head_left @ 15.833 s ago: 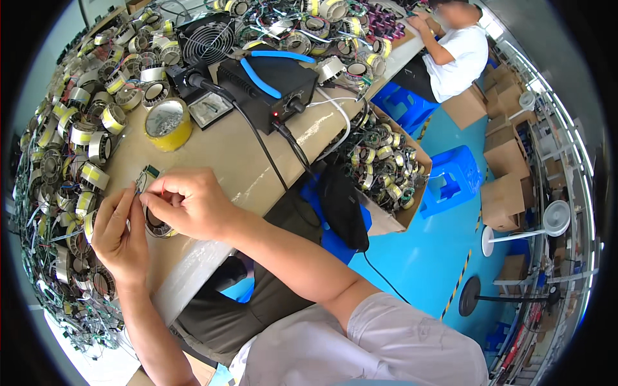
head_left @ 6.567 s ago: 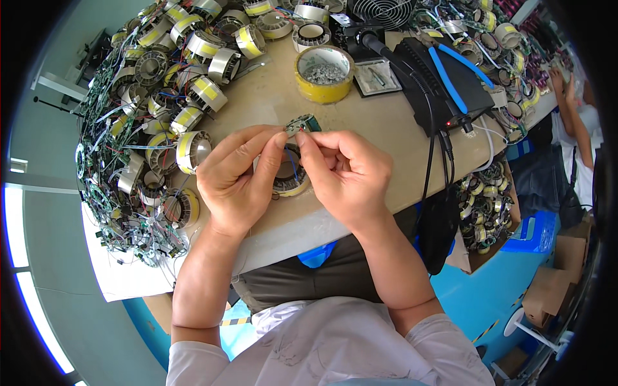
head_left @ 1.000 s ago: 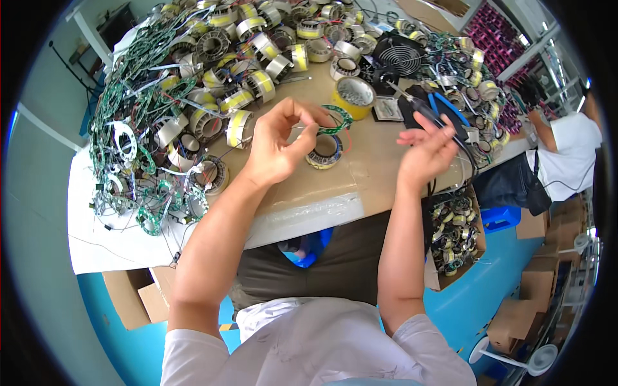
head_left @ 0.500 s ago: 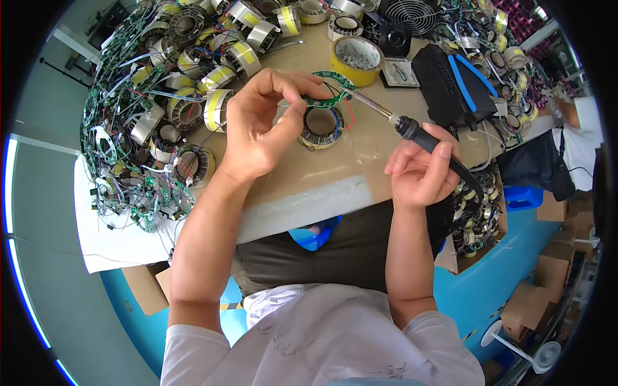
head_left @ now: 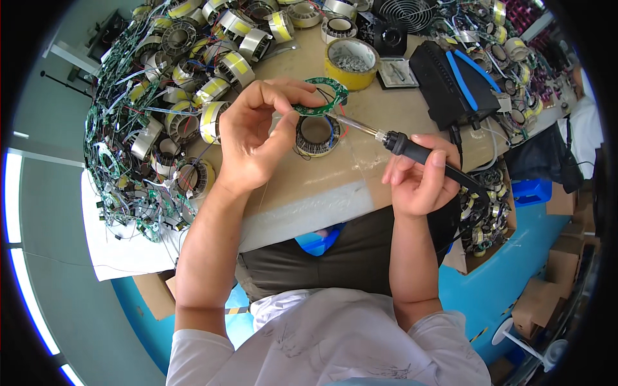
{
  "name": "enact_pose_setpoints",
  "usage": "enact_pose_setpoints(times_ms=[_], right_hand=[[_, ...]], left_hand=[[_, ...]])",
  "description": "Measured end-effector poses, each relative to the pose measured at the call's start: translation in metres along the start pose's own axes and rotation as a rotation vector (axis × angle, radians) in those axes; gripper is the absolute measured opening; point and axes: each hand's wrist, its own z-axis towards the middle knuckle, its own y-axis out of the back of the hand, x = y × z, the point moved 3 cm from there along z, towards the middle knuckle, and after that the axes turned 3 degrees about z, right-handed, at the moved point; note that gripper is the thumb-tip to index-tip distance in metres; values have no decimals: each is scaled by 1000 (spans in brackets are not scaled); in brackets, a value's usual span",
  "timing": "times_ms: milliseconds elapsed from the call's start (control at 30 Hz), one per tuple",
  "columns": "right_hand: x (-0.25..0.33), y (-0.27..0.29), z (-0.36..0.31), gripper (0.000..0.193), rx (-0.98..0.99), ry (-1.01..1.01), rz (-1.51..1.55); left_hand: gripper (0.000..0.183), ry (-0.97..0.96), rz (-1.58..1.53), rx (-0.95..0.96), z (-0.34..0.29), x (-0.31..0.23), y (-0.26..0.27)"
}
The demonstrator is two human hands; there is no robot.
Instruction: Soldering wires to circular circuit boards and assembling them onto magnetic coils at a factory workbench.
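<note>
My left hand (head_left: 257, 132) pinches a green ring-shaped circuit board (head_left: 340, 94) by its left side, holding it above the table. In my right hand (head_left: 421, 174) is a soldering iron (head_left: 409, 148) with a black handle, its metal tip at the lower right edge of the board. Whether the tip touches the board I cannot tell. Just below the board, a motor stator coil (head_left: 317, 138) lies on the table, with thin red and dark wires running up toward the board.
Many stator coils (head_left: 235, 69) and tangled green boards (head_left: 138, 222) are heaped on the left. Behind the board stands a yellow tape roll (head_left: 351, 78) holding grey bits. A black soldering station (head_left: 450, 87) with blue-handled pliers (head_left: 465, 80) is at right. A box of coils (head_left: 483, 222) sits lower right.
The soldering iron has shifted left and down, its tip going from the board's right side to its lower edge. My left hand has tilted the board, showing its ring more openly.
</note>
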Motion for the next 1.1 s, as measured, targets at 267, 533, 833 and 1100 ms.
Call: enact_pose_setpoints(times_ms=[267, 533, 833, 1100], right_hand=[[0, -1, -1, 29, -11, -27, -21], [0, 0, -1, 28, -13, -24, 3], [0, 0, -1, 28, -13, -16, 3], [0, 2, -1, 37, -28, -43, -83]], left_hand=[[11, 3, -18, 2, 0, 1, 1], [13, 0, -20, 4, 0, 0, 0], [13, 5, -13, 1, -1, 1, -1], [14, 20, -15, -14, 0, 0, -1]])
